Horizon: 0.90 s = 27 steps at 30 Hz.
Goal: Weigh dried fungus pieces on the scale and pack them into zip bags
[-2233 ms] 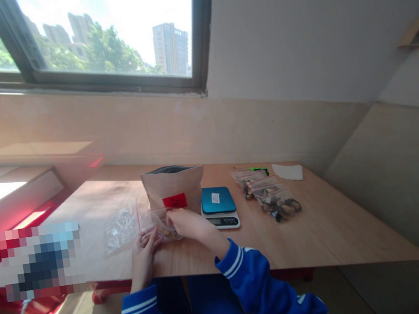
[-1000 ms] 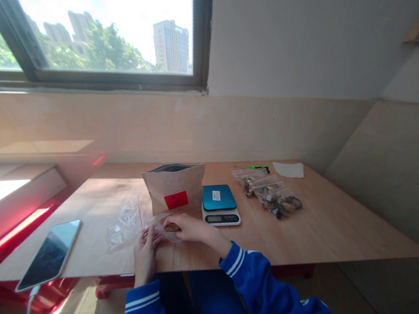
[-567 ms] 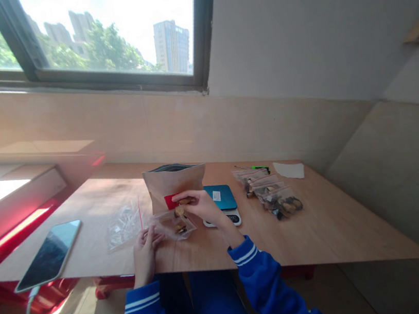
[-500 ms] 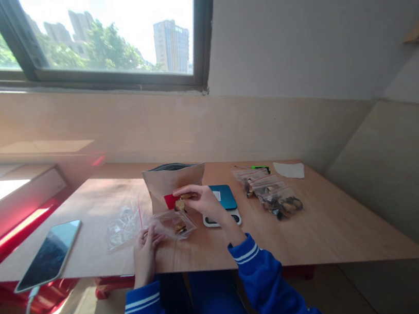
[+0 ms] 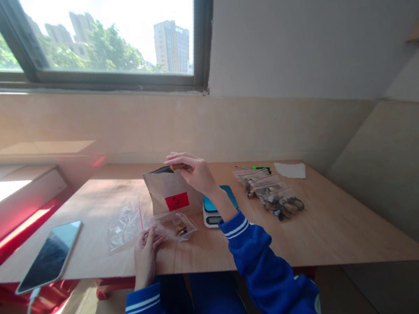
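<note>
At the mouth of a kraft paper pouch (image 5: 159, 190) with a red label, my right hand (image 5: 196, 172) pinches a brown dried piece (image 5: 179, 167) that looks like dried mushroom. The fingers cover part of the pouch's open top. My left hand (image 5: 146, 249) grips the near left edge of a clear zip bag (image 5: 166, 225), which lies in front of the pouch. Inside that bag are a few brown pieces (image 5: 181, 228). Below my right forearm, a small scale (image 5: 213, 221) with a blue top is partly hidden.
Left of my left hand lie crumpled clear bags (image 5: 124, 229). A phone (image 5: 52, 257) with a cable rests at the table's left edge. Several filled zip bags (image 5: 272, 192) are on the right, with a green-and-black item (image 5: 261, 169) and white paper (image 5: 290, 170) behind.
My right hand has risen from above the clear zip bag to the top of the pouch, carrying the brown piece. The pouch's red label is now uncovered. My left hand has stayed put.
</note>
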Each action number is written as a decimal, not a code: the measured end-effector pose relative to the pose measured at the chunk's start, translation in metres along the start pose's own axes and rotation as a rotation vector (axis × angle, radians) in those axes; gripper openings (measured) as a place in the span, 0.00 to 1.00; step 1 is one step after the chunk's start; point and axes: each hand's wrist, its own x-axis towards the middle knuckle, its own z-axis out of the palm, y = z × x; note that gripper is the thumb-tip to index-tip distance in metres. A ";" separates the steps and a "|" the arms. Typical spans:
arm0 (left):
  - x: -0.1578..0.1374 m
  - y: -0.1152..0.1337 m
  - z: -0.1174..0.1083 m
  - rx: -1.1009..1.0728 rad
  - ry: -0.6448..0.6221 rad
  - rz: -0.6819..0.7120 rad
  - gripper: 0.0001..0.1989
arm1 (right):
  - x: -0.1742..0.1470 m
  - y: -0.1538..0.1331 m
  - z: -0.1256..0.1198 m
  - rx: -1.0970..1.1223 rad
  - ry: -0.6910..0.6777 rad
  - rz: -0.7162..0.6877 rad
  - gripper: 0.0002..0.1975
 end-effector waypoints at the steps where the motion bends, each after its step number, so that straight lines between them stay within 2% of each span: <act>1: 0.000 0.000 0.000 -0.001 0.001 0.000 0.27 | -0.002 0.002 0.002 0.003 -0.022 0.002 0.14; 8: 0.000 -0.001 0.000 0.001 -0.012 0.006 0.26 | -0.007 -0.009 -0.001 -0.101 -0.187 0.022 0.13; 15: 0.000 0.001 0.001 0.004 -0.011 0.011 0.27 | -0.010 -0.019 0.008 -0.389 -0.163 0.046 0.12; 19: -0.001 0.002 0.001 0.006 -0.012 0.013 0.27 | -0.011 -0.022 0.015 -0.597 -0.293 -0.045 0.13; 21: -0.002 0.002 0.001 0.006 -0.014 0.012 0.27 | -0.011 -0.023 0.016 -0.618 -0.333 -0.053 0.14; 23: -0.002 0.002 0.001 0.003 -0.014 0.011 0.27 | -0.013 -0.026 0.017 -0.567 -0.301 -0.026 0.14; 27: -0.002 0.002 0.001 -0.005 -0.011 0.007 0.27 | -0.024 -0.037 0.015 -0.410 -0.083 -0.063 0.14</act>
